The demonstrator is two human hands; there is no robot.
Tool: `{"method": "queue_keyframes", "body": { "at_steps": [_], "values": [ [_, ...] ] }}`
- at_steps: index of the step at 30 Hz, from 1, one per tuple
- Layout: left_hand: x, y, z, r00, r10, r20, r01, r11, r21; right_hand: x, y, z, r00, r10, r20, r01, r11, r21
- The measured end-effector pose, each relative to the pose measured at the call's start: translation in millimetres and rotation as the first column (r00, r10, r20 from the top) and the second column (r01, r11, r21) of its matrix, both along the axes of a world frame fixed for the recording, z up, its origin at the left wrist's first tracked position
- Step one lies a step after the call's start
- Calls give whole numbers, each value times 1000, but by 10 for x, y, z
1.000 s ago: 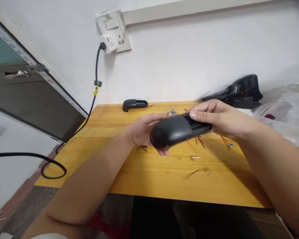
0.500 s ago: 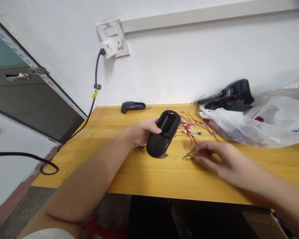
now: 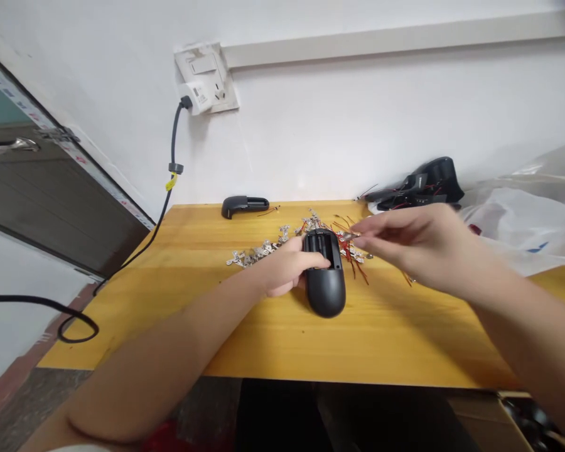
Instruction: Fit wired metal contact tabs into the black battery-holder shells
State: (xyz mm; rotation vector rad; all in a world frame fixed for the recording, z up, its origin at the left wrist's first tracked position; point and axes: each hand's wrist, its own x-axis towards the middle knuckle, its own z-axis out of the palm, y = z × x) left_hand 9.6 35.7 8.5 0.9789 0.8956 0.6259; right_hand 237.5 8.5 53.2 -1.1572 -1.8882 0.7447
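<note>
My left hand [image 3: 289, 267] grips a black plastic housing [image 3: 326, 294] by its left side, the thumb lying in its open battery compartment. The compartment faces up, toward the camera, and its rounded end points toward me. To the right of the housing, my right hand [image 3: 400, 242] pinches a small shiny metal piece [image 3: 349, 236] near the compartment's upper right edge; its exact kind is too blurred to make out. Metal battery contacts [image 3: 258, 252] lie in a loose pile behind my left hand. Contacts with red wires [image 3: 358, 254] lie just right of the housing.
A second black housing [image 3: 245, 204] sits at the table's back edge with a thin wired contact [image 3: 269, 211] beside it. Black plastic parts [image 3: 428, 182] and a clear plastic bag [image 3: 522, 213] are at the back right. A dark cable [image 3: 173, 147] hangs from the wall socket [image 3: 211, 81].
My left hand has turned the housing more upright in view and moved it slightly right and down. The right hand has risen up and toward the housing, still pinching something small.
</note>
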Motion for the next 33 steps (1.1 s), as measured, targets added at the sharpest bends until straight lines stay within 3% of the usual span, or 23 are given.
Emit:
{"method": "queue_keyframes", "body": {
  "at_steps": [4,8,14,22,25,28,31,33],
  "values": [
    [25,-14,-35,997,-74,-14,74,997,5,-300,174,-183,995,83,52,-88,990,109],
    [16,11,-78,992,-123,-19,124,991,56,-328,230,-366,995,73,71,-85,977,195],
    [24,-10,-59,994,-101,-28,103,993,51,-333,211,-389,998,51,45,-63,948,313],
    [30,-59,7,995,-104,11,103,994,34,-314,205,-439,998,53,-33,-38,929,368],
    [30,-61,-5,994,-108,17,106,991,82,-320,208,-443,997,65,-36,-50,943,328],
    [7,-33,-33,989,-138,-45,144,967,210,-336,207,-424,996,67,-63,-50,968,244],
    [-39,6,-42,972,-164,-167,219,890,399,-324,201,-391,983,65,-173,-48,993,105],
    [-64,23,-27,962,-144,-231,243,839,486,-296,202,-367,963,49,-264,-74,993,-88]
  ]
}}
